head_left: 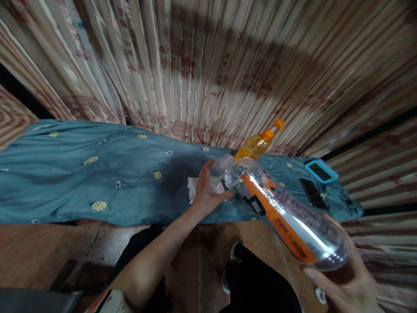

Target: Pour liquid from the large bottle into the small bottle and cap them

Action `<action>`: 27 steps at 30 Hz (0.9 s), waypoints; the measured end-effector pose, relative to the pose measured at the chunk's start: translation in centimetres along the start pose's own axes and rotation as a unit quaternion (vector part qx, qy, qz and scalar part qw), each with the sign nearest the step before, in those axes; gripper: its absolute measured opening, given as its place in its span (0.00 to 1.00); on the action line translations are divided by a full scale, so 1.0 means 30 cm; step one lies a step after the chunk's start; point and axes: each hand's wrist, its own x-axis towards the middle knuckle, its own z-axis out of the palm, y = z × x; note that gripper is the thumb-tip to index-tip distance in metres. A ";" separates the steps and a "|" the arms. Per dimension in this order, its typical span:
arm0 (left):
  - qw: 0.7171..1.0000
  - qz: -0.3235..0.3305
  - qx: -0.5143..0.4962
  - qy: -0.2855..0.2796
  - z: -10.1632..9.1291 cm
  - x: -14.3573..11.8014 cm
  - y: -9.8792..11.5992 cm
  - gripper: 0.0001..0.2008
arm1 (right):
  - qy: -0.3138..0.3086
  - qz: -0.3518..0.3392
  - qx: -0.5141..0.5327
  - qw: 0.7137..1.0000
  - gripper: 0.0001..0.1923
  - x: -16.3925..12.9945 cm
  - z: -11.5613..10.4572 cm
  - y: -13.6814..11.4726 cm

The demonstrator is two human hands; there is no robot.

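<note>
Over teal cloth [97, 174], right hand [342, 282] grips clear ribbed plastic bottle [286, 217], left hand [206, 191] clasps neck.

Clear plastic bottle [286, 217] between both hands, left hand [205, 191] at neck, right hand [342, 282] under base.

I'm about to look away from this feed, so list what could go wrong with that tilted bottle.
1. The big clear bottle is tipped neck-down toward the small clear container in the left hand; liquid could overshoot onto the teal cloth.
2. The right hand supports only its base, so it might slip.
3. A spill could reach the phone nearby.
</note>
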 end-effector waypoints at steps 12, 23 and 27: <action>1.000 -0.007 -0.005 -0.003 -0.002 0.000 0.004 0.52 | 0.026 0.025 0.023 0.999 0.54 -0.001 0.016 -0.007; 1.000 -0.009 -0.009 -0.010 -0.004 0.000 0.008 0.52 | 0.008 -0.019 -0.013 1.000 0.52 0.004 0.007 -0.009; 1.000 -0.009 -0.013 -0.011 -0.003 0.001 0.006 0.51 | 0.000 0.004 -0.001 1.000 0.54 -0.002 0.006 -0.008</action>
